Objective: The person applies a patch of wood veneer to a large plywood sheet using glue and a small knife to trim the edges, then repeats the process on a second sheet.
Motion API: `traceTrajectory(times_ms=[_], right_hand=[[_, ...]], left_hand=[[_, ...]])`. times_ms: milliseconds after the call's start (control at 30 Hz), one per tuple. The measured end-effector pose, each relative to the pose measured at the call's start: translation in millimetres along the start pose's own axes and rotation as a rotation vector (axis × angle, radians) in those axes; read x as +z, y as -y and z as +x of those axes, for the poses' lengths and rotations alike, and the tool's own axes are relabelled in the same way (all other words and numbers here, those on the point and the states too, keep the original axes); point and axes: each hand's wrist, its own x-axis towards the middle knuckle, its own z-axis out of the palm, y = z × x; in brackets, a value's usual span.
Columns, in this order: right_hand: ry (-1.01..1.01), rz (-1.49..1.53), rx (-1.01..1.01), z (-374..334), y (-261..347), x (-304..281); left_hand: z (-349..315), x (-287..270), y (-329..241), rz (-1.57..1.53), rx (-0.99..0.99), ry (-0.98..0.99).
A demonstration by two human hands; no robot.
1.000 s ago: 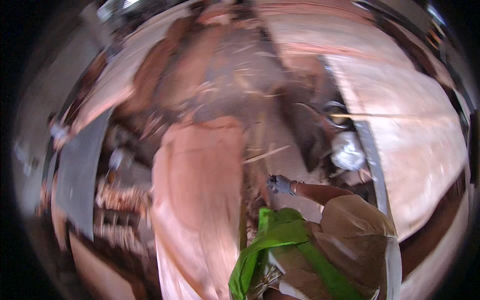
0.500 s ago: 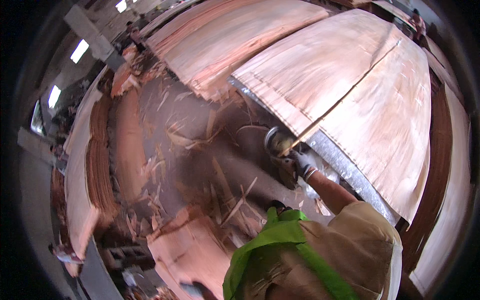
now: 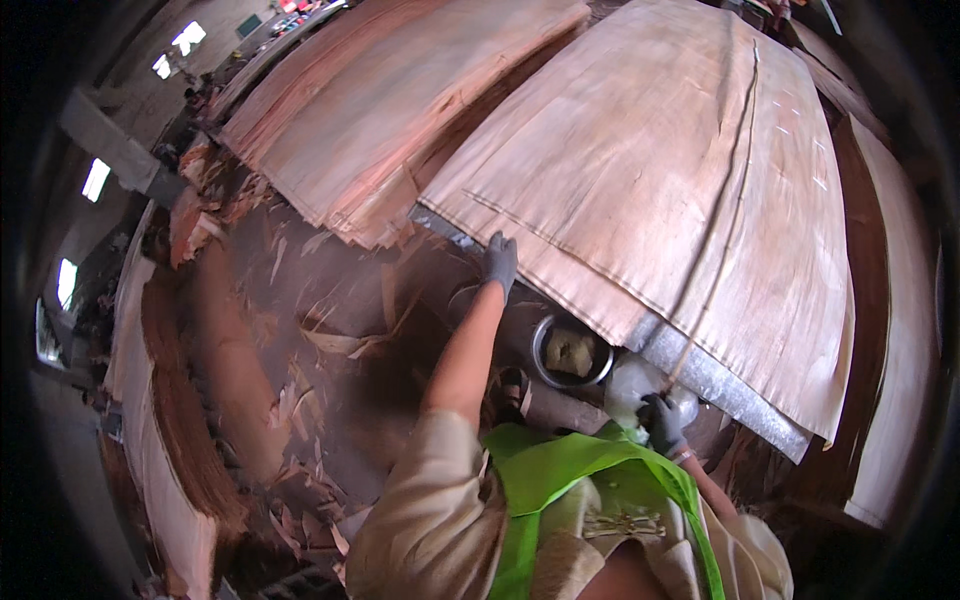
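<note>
My left hand (image 3: 500,264), in a grey glove, is at the near left edge of a large pale wood veneer sheet (image 3: 600,170). Its fingers bend over that edge; the thumb is hidden. My right hand (image 3: 662,424), also gloved, is closed round the near end of a long thin stick (image 3: 690,350). This stick reaches far across the sheet, with a dark line, probably its shadow, beside it. Between my hands, below the sheet's edge, stands a round metal bowl (image 3: 543,362) with a tan lump (image 3: 569,352) inside. Clear plastic (image 3: 628,385) bulges beside my right hand.
A shiny metal surface (image 3: 690,362) shows under the sheet's near edge. More veneer stacks stand at the back left (image 3: 400,90), far left (image 3: 165,400) and right (image 3: 890,330). Torn veneer scraps (image 3: 345,340) litter the floor on the left.
My left hand has come into sight at the sheet's edge. My right hand has moved right and nearer me, away from the bowl, swinging the stick to a steeper angle.
</note>
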Motion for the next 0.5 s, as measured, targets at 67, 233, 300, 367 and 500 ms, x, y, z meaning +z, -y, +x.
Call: traceTrajectory(times_ms=[67, 233, 300, 367, 500], right_hand=[[-0.16, 0.063, 0.002, -25, 8, -9], [-0.675, 0.007, -0.154, -70, 7, -2], [-0.797, -0.046, -0.131, -76, 14, 19], [-0.866, -0.132, -0.088, -72, 41, 69], [-0.945, -0.256, -0.425, -39, 30, 85]], left_hand=[[62, -1, 2, -0.296, -0.257, -0.109], [138, 17, 18, -0.828, -0.669, 0.031], [136, 32, 10, -0.847, -0.717, 0.075], [158, 9, 5, -0.684, -0.619, 0.129], [192, 13, -8, -0.715, -0.369, 0.305]])
